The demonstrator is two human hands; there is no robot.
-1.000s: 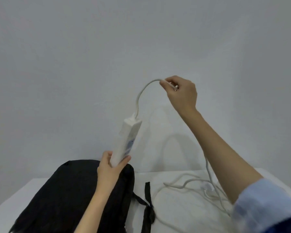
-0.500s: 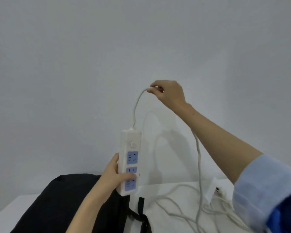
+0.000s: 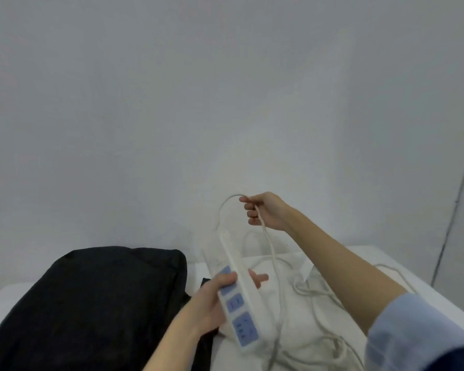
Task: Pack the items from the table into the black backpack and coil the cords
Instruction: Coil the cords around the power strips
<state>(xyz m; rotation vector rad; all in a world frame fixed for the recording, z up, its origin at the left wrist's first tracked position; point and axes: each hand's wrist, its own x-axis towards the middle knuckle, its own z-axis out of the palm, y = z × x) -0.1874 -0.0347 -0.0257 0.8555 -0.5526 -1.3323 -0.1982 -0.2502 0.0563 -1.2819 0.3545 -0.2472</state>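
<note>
A white power strip [image 3: 239, 295] with blue sockets is tilted above the table, and my left hand [image 3: 212, 303] grips its lower half. Its white cord [image 3: 272, 253] arches up from the strip's top end to my right hand [image 3: 265, 210], which pinches it, then drops in loose loops onto the table. The black backpack [image 3: 97, 303] lies flat at the left, with a black strap [image 3: 205, 282] just beside my left hand.
The white table [image 3: 426, 298] carries tangled white cord [image 3: 322, 341] on its right half. A plain grey wall stands close behind the table. The table's right edge runs near my right sleeve [image 3: 413, 336].
Both hands have come down toward the table. The power strip has tipped from upright to slanted, and my right hand has lowered with the cord loop, closer to the strip.
</note>
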